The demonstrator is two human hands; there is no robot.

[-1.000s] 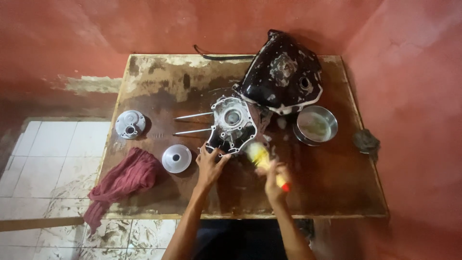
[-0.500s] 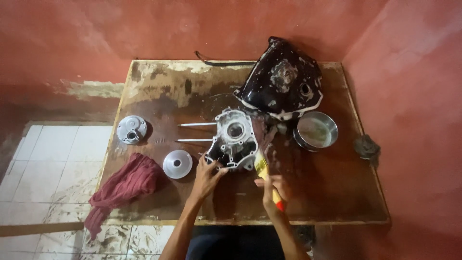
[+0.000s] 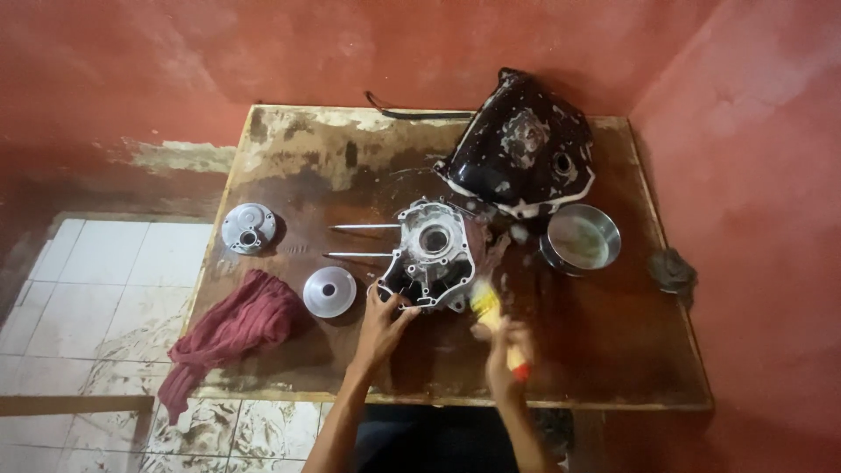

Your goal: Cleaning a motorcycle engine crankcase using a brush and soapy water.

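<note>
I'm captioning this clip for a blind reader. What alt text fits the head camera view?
Seen from above, the left hand grips the edge of a silver metal engine casing on a worn wooden table, while the right hand holds a yellow brush with a red handle beside it. Around lie a red rag, a round steel bowl and a black fuel tank.

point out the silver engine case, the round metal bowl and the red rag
silver engine case point(image 3: 431, 254), head view, on its round central opening
round metal bowl point(image 3: 580, 237), head view, on its inner bottom
red rag point(image 3: 235, 322), head view, on its bunched middle
</note>
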